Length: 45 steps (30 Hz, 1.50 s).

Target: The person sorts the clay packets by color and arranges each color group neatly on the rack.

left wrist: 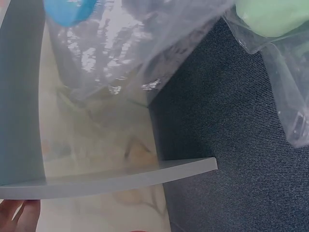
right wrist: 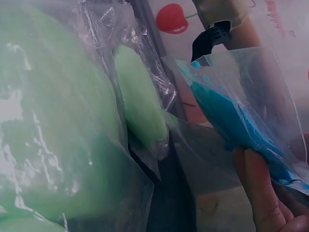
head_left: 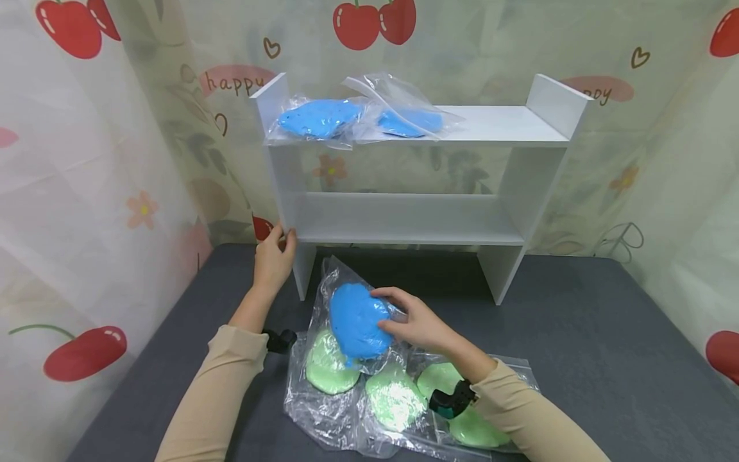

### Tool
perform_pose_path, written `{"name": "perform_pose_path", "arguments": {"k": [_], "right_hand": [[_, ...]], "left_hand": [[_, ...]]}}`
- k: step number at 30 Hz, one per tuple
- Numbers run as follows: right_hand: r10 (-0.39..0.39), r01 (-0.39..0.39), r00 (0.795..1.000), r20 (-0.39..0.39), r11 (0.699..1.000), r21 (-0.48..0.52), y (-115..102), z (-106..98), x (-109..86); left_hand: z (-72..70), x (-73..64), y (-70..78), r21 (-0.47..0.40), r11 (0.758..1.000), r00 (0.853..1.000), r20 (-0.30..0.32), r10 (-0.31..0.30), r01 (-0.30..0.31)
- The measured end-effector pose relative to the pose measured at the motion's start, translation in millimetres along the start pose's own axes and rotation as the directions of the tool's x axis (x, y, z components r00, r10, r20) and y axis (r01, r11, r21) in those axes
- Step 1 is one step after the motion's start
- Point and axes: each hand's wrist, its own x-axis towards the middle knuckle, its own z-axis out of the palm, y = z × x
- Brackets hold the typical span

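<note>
My right hand (head_left: 418, 321) pinches a clear plastic bag with a flattened, soft-looking blue lump (head_left: 355, 321) inside. Thumb and fingers grip its right side, and the bag is tilted above the table in front of the shelf. In the right wrist view, fingers (right wrist: 260, 188) lie against the bag with the blue mass (right wrist: 222, 113). My left hand (head_left: 274, 256) touches the outer face of the left side panel of a white shelf (head_left: 404, 218). The left wrist view shows its fingertips (left wrist: 24, 212) against that panel (left wrist: 111, 181).
Clear bags with pale green lumps (head_left: 395, 398) lie overlapping on the dark table (head_left: 594, 359), below the held bag. Two bagged blue lumps, one at the left (head_left: 320, 119) and another beside it (head_left: 410, 122), rest on the top board. A patterned curtain (head_left: 450, 51) surrounds the table.
</note>
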Motion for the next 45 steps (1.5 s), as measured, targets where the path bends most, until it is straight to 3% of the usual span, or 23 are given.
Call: {"name": "perform_pose_path", "arguments": {"k": [31,45], "right_hand": [[-0.072,0.077,0.996,-0.061,0.993,0.091,-22.9,-22.8,-15.5],[-0.067,0.070,0.995,-0.077,0.997,0.045,-32.4,-27.6,-23.8]], "left_hand": [[-0.5,1.1,-0.2,0.007,1.000,1.000,0.011,-0.022,0.022],[-0.2,1.0,-0.2,0.018,0.999,1.000,-0.002,-0.029,0.029]]}}
